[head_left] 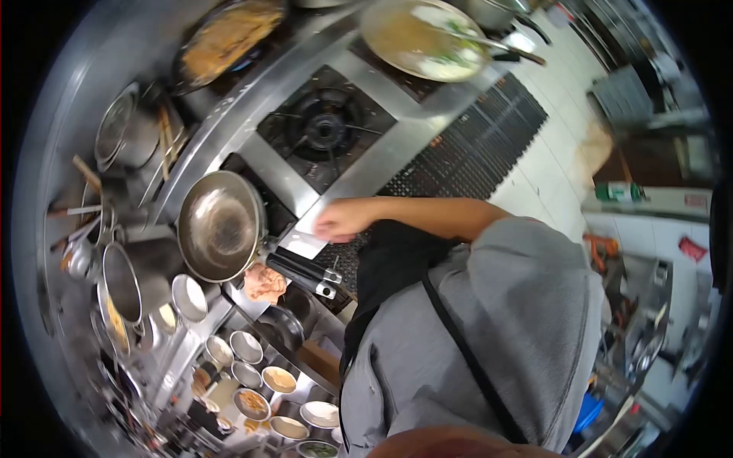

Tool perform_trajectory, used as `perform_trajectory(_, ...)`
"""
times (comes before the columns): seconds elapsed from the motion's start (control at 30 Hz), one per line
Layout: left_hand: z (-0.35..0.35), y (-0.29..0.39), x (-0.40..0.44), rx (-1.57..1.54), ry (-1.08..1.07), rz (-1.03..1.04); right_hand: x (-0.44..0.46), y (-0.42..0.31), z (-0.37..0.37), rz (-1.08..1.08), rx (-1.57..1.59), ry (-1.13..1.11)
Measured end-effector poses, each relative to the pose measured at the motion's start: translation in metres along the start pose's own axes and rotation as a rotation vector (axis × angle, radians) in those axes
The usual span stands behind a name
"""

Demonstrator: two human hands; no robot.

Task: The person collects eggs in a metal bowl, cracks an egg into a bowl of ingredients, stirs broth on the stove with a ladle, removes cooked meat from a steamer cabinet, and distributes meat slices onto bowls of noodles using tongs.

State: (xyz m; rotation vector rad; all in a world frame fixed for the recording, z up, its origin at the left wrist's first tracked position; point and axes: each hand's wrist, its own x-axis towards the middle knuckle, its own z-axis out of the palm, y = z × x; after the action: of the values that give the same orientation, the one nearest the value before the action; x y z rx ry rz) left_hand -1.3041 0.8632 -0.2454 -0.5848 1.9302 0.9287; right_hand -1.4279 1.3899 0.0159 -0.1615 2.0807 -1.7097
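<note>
My right hand (343, 220) is at the stove's front edge, slightly blurred, with its fingers curled in. What the fingers close on, if anything, is hidden. Just below the hand lies a flat, whitish surface (305, 244), which I cannot identify. An empty, worn frying pan (221, 225) sits left of the hand, tilted in view. Black pan handles (305, 269) stick out below the hand, beside a crumpled pinkish-orange cloth-like thing (265, 284). Above the hand is a bare gas burner (326, 130). My left hand is out of view.
At the top stands a wide pan (382, 42) of broth with greens and a ladle. A dark tray (183, 69) holds browned food. Deep pots (122, 278) line the left. Several small bowls (279, 379) sit lower left. A black rubber mat (473, 141) covers the floor.
</note>
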Motion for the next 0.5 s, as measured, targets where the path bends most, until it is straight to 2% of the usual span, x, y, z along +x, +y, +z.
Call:
perform_trajectory(0.03,-0.007,0.003,0.0,0.021,-0.011,0.013,-0.049,0.005,-0.001,0.03,0.028,-0.019)
perform_trajectory(0.07,-0.004,0.014,0.01,0.034,-0.027,0.007,-0.091,0.013,0.002,0.168,0.12,0.112)
perform_trajectory(0.13,0.0,0.031,0.02,0.062,-0.057,0.014,-0.16,0.017,-0.003,0.309,0.267,0.384)
perform_trajectory(0.27,0.026,0.062,0.03,0.091,-0.093,0.04,-0.254,-0.016,-0.06,0.34,0.226,0.682)
perform_trajectory(0.4,0.074,0.08,0.022,0.077,-0.106,0.062,-0.324,-0.029,-0.149,0.266,-0.12,0.935)
perform_trajectory(0.47,0.108,0.086,0.013,0.061,-0.101,0.065,-0.369,-0.017,-0.209,0.249,-0.484,1.138)
perform_trajectory(0.5,0.126,0.085,0.006,0.048,-0.096,0.066,-0.39,-0.014,-0.24,0.307,-0.613,1.195)
